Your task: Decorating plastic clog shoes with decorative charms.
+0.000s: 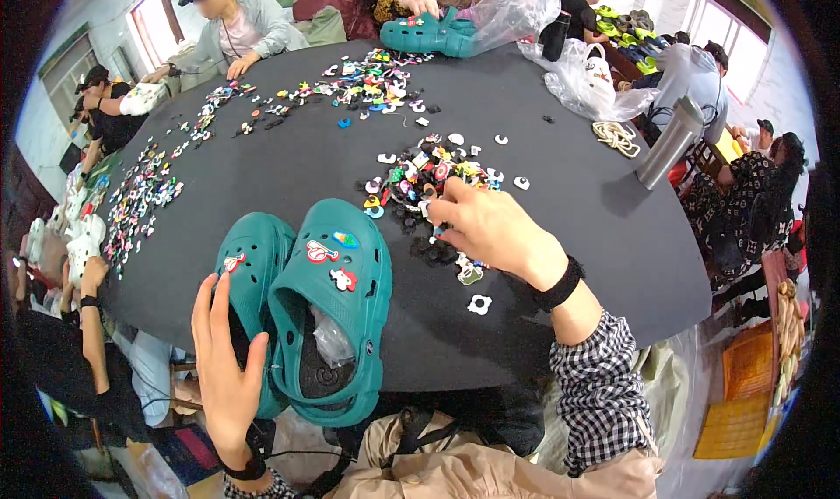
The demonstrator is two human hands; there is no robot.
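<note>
A pair of teal foam clogs stands at the front left of the dark table. The right-hand clog (pixel 343 236) bears several charms on its upper, among them a baseball-patterned charm (pixel 322 250) and a red-and-white charm (pixel 342 279). Crumpled clear plastic shows inside it. Along the left-hand clog (pixel 249 245), which has a red-and-white charm (pixel 233 263), my left hand (pixel 229 359) is open with fingers stretched. My right hand (pixel 490 228) bends over a pile of colourful shoe charms (pixel 411 171), fingers curled; what they pinch is too small to make out.
More charms (pixel 376 79) spread over the far and left parts of the table (pixel 560 324). Across it a person handles another teal clog (pixel 420 35) and a clear plastic bag (pixel 516 17). A steel tumbler (pixel 669 144) and a coil of cord (pixel 616 137) stand and lie at right.
</note>
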